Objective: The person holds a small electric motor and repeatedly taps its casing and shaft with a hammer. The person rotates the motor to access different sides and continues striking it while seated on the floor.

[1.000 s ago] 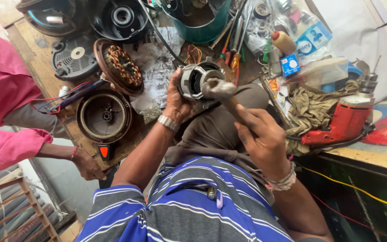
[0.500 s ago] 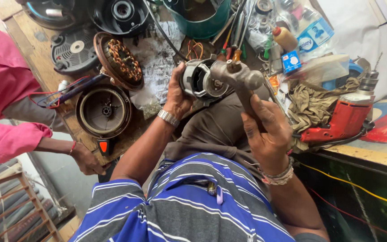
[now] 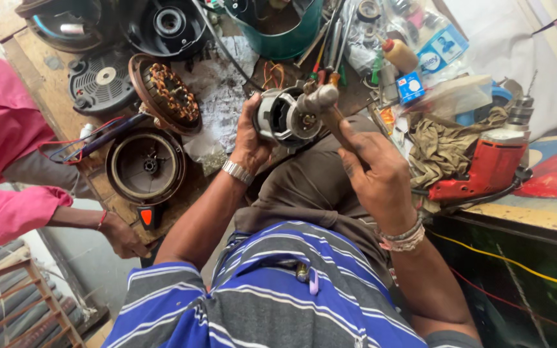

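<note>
Since the earlier frame the hammer (image 3: pixel 320 103) head has dropped onto the motor stator (image 3: pixel 283 116), now touching its face. The right hand (image 3: pixel 378 171), at 4 o'clock of the stator, is clenched around the hammer handle. The left hand (image 3: pixel 251 138) grasps the stator from 8 o'clock, above the tabletop (image 3: pixel 40 84) edge. A red drill (image 3: pixel 488 171) lies at 3 o'clock.

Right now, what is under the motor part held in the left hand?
Under the motor part lies the person's brown-trousered knee, with the left hand gripping its side. The hammer head rests against its front. The bench edge directly beneath is covered.
</note>
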